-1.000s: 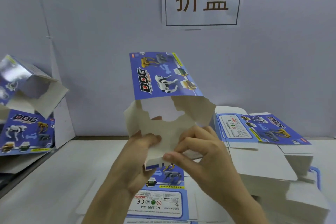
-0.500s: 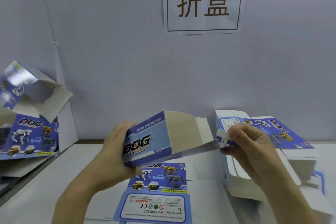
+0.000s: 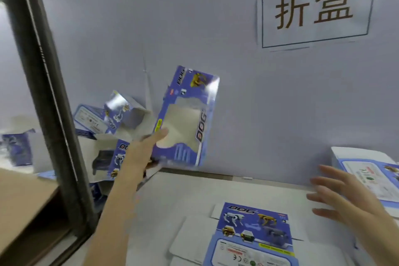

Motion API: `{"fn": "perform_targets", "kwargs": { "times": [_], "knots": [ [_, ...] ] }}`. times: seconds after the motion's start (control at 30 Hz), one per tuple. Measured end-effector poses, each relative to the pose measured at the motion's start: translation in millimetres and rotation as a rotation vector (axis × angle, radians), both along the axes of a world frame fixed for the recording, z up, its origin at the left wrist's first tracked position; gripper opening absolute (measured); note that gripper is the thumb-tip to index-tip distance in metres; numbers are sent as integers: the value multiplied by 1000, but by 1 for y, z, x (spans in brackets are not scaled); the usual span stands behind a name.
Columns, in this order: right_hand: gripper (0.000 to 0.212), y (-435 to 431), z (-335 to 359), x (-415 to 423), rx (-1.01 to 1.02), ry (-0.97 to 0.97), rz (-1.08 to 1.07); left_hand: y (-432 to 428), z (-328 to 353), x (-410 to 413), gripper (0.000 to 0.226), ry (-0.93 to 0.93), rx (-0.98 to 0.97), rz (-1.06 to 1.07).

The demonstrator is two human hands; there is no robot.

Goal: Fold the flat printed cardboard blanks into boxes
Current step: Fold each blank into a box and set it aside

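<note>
Pushing the folded box (image 3: 185, 119) with my left hand (image 3: 140, 153), I am keeping the fingers (image 3: 160, 134) straight and flat against it, not curled round it. I am aiming it softly at the pile of done boxes (image 3: 112, 127) just left of them, so nothing is getting squashed. My right hand (image 3: 341, 198) is hanging loose, holding nothing, just beside the stack of flat blanks (image 3: 367, 170).

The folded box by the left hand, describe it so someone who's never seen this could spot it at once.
Find the white sign with two large characters on the wall, then drop down-left to the heap of folded boxes at the wall's foot. The folded box is right of that heap, at the straight fingertips of the left hand. It alone stands tall, its pale window cut-out facing you.
</note>
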State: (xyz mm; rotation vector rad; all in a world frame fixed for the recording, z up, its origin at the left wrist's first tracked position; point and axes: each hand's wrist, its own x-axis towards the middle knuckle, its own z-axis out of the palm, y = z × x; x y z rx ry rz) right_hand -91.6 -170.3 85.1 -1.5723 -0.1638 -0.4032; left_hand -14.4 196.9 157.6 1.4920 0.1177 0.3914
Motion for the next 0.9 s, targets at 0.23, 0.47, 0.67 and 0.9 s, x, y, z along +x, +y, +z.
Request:
{"fn": "perform_targets", "kwargs": {
  "times": [0.23, 0.47, 0.67, 0.9],
  "knots": [
    [28, -12, -23, 29, -32, 110, -4, 4, 51, 62, 36, -174, -513, -86],
    [10, -3, -20, 10, -322, 172, -8, -123, -93, 48, 69, 59, 974, -766],
    [8, 12, -35, 12, -824, 338, 51, -177, -185, 15, 79, 210, 1429, -1010],
    [15, 15, -39, 11, -805, 336, 1, -183, -187, -27, 69, 402, 1421, -887]
  ]
}}
